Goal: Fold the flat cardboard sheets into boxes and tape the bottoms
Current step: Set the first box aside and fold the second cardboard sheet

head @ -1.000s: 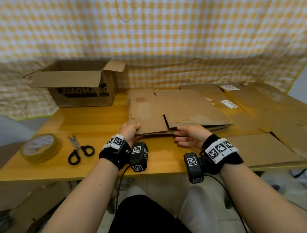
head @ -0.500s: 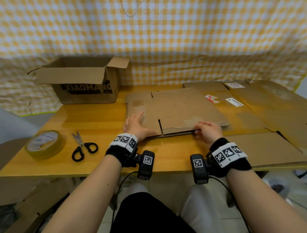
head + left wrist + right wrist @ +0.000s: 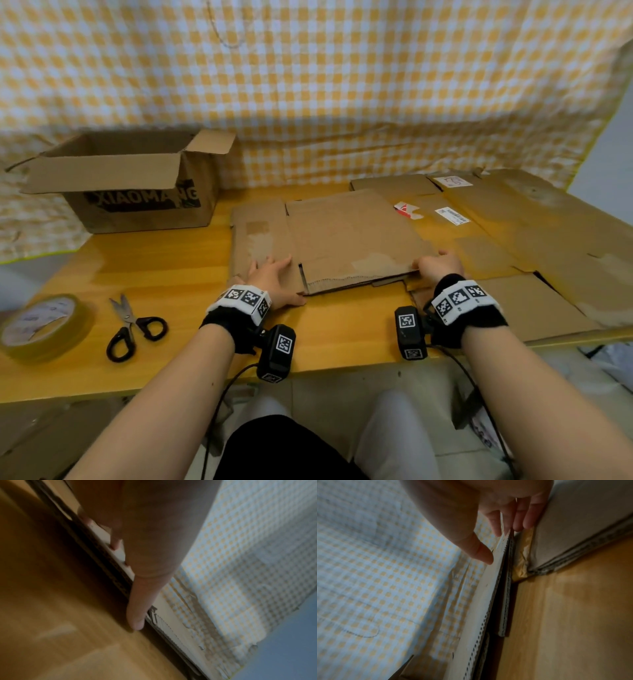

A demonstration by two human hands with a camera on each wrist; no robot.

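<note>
1 box (image 3: 137, 192) stands folded at far left, while the flat sheet (image 3: 342, 236) stays unfolded, tape (image 3: 41, 325) untouched: left hand (image 3: 274, 277) presses open-fingered, right hand (image 3: 436, 265) pinches its near-right corner.

1. Head view: from above, facing forward and down over my forearms onto the worktop (image 3: 171, 274) and checked cloth (image 3: 342, 85) behind.
2. Left wrist view: very close, low along my left hand (image 3: 145, 540) at the flat cardboard sheet (image 3: 118, 555) edge.
3. Right wrist view: equally close, along my right hand (image 3: 488, 507).
4. All three share the sheet's near edge, worktop and cloth.
</note>
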